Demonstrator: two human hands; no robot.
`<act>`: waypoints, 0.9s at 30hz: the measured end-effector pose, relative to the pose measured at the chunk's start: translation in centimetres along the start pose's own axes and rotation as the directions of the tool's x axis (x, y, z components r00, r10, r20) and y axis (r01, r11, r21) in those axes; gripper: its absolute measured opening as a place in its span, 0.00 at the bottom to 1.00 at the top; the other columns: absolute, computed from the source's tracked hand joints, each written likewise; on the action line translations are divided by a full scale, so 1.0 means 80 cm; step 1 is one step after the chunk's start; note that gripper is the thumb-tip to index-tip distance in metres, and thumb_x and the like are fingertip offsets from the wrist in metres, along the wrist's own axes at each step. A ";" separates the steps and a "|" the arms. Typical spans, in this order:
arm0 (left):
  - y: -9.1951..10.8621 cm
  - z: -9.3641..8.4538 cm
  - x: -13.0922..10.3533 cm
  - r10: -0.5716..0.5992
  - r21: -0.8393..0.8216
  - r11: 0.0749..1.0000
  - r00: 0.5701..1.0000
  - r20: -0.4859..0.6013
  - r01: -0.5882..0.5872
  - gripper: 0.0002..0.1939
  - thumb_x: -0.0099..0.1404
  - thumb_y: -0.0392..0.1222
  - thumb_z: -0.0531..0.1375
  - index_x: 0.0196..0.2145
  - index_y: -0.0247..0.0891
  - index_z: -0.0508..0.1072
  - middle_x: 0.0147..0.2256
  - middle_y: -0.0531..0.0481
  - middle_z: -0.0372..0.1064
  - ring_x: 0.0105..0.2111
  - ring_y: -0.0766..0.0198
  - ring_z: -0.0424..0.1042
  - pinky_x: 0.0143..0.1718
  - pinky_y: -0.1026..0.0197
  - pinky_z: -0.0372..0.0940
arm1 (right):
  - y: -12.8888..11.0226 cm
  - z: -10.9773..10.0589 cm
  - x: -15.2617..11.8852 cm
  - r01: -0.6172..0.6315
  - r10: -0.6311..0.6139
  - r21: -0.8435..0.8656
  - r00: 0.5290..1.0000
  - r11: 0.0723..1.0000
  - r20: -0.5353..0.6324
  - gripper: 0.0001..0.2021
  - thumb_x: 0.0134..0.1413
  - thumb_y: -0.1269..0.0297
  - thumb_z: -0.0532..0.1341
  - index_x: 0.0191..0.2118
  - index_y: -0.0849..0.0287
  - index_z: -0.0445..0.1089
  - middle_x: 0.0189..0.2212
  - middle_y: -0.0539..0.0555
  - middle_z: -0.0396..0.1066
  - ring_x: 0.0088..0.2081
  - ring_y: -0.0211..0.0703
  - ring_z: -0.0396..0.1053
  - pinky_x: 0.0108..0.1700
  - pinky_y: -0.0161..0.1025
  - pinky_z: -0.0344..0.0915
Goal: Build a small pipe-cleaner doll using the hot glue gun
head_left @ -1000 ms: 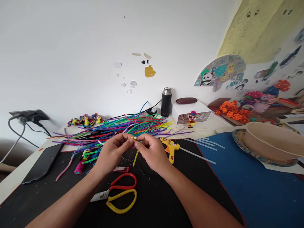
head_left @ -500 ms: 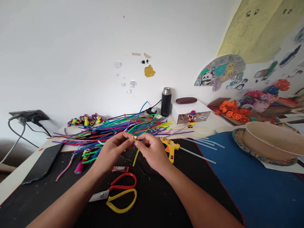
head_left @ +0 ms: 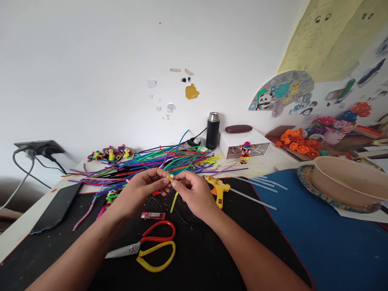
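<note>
While your left hand point(head_left: 142, 190) and right hand point(head_left: 194, 194) meet at mid-frame, their fingertips pinch shut on a thin yellow pipe cleaner point(head_left: 173, 199), its fuzzy stem curling at the top and hanging between your wrists. Below it on the black mat point(head_left: 197, 258) lie a pink lighter point(head_left: 153, 216) and glossy red-and-yellow scissors point(head_left: 151, 247). A yellow glue gun point(head_left: 218, 189) sits just right, with a tangled pile of coloured stems point(head_left: 145, 163) spread behind.
</note>
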State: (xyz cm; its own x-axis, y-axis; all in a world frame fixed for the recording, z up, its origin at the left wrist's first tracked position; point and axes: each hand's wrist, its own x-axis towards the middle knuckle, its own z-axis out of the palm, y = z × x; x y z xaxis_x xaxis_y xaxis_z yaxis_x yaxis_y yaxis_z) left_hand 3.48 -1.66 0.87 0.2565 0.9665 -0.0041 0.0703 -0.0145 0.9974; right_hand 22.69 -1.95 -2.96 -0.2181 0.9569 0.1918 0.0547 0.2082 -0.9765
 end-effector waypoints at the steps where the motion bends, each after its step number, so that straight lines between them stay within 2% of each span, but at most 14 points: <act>1: 0.001 -0.001 0.000 -0.005 -0.005 1.000 1.000 0.011 0.005 0.17 0.59 0.54 0.74 0.37 0.38 0.81 0.31 0.48 0.78 0.31 0.60 0.76 0.35 0.60 0.71 | 0.000 0.000 0.000 -0.001 0.001 -0.001 1.000 1.000 0.000 0.11 0.62 0.55 0.64 0.39 0.58 0.75 0.21 0.44 0.63 0.23 0.36 0.60 0.26 0.34 0.53; 6: 0.006 -0.002 -0.001 0.027 0.074 0.997 1.000 -0.002 -0.026 0.16 0.59 0.52 0.74 0.37 0.39 0.81 0.32 0.49 0.80 0.32 0.60 0.78 0.37 0.59 0.73 | 0.003 -0.002 0.001 0.002 -0.002 -0.006 1.000 1.000 0.015 0.11 0.63 0.55 0.64 0.41 0.58 0.75 0.21 0.44 0.62 0.22 0.36 0.60 0.26 0.33 0.53; 16: 0.018 0.009 -0.008 0.144 0.251 0.962 0.981 -0.130 -0.108 0.20 0.57 0.59 0.72 0.36 0.40 0.79 0.31 0.48 0.80 0.31 0.57 0.78 0.36 0.57 0.73 | 0.004 0.001 0.000 -0.033 0.031 0.022 0.995 0.999 0.093 0.13 0.66 0.52 0.63 0.42 0.58 0.74 0.22 0.45 0.64 0.22 0.36 0.60 0.25 0.34 0.51; 21: 0.012 0.007 -0.007 0.228 0.345 0.926 0.954 -0.193 -0.152 0.19 0.59 0.59 0.70 0.37 0.40 0.78 0.32 0.49 0.80 0.32 0.57 0.78 0.35 0.58 0.73 | 0.006 0.000 0.000 -0.029 0.026 0.036 0.995 0.999 0.093 0.14 0.65 0.51 0.63 0.40 0.58 0.74 0.23 0.45 0.63 0.23 0.36 0.60 0.25 0.33 0.52; 27: -0.001 0.003 -0.002 0.310 0.493 0.851 0.932 -0.189 -0.183 0.15 0.64 0.55 0.66 0.38 0.40 0.78 0.33 0.48 0.80 0.33 0.57 0.79 0.36 0.59 0.72 | 0.007 0.002 0.000 -0.026 0.022 0.053 0.997 0.998 0.077 0.14 0.64 0.51 0.64 0.39 0.58 0.73 0.24 0.45 0.64 0.23 0.35 0.59 0.25 0.32 0.55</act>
State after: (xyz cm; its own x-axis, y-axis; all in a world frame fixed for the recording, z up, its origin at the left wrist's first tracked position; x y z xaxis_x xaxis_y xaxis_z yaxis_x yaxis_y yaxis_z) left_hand 3.69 -1.90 0.78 0.0787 0.9446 0.3186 0.4880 -0.3152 0.8139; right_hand 22.59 -1.86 -3.55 -0.2916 0.9427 0.1622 0.0090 0.1722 -0.9850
